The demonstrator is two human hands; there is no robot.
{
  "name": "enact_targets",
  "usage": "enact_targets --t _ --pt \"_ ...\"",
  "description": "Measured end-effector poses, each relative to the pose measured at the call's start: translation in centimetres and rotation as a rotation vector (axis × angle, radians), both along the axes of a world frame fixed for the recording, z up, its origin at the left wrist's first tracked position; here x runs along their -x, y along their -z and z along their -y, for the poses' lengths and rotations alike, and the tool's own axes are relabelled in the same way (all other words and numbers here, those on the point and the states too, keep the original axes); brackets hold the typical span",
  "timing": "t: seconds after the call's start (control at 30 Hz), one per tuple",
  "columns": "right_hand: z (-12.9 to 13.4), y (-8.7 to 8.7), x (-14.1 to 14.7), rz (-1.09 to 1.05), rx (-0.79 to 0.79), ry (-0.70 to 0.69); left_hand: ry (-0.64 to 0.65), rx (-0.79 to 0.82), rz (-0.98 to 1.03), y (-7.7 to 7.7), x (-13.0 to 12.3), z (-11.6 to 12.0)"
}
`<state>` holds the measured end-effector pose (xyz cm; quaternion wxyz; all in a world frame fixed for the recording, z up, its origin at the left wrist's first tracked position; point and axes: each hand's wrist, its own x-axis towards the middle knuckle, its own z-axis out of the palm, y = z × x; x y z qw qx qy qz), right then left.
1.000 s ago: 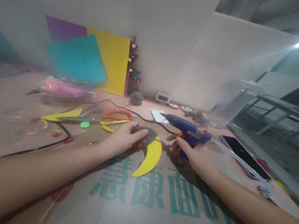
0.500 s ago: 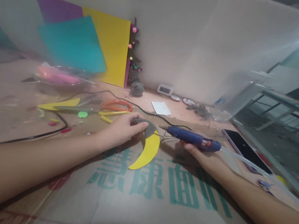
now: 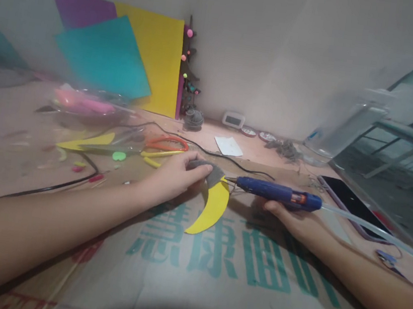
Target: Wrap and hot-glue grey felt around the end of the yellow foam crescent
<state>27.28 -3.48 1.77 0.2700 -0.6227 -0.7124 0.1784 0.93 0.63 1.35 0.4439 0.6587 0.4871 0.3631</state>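
Observation:
Between the thumb and fingers of my left hand is a dark grey piece, joined to a yellow crescent that curves down toward me. My right hand is wrapped round a blue glue gun from below, its barrel pointing left. The metal nozzle touches or nearly touches the crescent's upper right edge, where yellow meets grey. A clear glue stick sticks out of the gun's rear.
Orange-handled scissors and yellow-handled ones lie behind my left hand. A phone is at the right, with a clear bottle behind it. Coloured sheets lean on the wall. Printed cardboard covers the front.
The glue gun's nozzle has come up to the crescent's upper edge; before, there was a small gap. The view has shifted slightly. My left hand still grips the grey piece.

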Motion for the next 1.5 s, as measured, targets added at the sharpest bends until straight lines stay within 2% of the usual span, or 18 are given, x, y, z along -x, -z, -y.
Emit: enact_targets --t 0.33,0.47,0.7,0.9,1.07,1.27,1.5 --pt "-0.2 -0.1 0.4 0.009 -0.019 -0.064 0.005 0.079 -0.001 0.0 -0.2 0.1" --pt "-0.3 -0.1 0.5 -0.004 -0.053 -0.082 0.016 0.069 0.002 0.1 -0.1 0.1" --pt "-0.2 -0.1 0.6 0.013 -0.006 -0.043 0.022 0.054 0.017 0.4 0.0 -0.1" --pt "-0.3 0.2 0.3 0.018 -0.052 -0.071 0.013 0.05 0.021 0.6 -0.1 -0.3" --pt "-0.3 0.0 0.5 0.032 0.009 -0.076 0.033 0.033 0.026 0.6 0.0 -0.3" --pt "-0.4 0.4 0.3 0.022 -0.114 -0.093 0.035 0.037 0.014 0.7 0.0 -0.3" --pt "-0.4 0.6 0.4 0.046 -0.108 -0.071 0.046 0.022 0.024 0.4 0.1 -0.3"
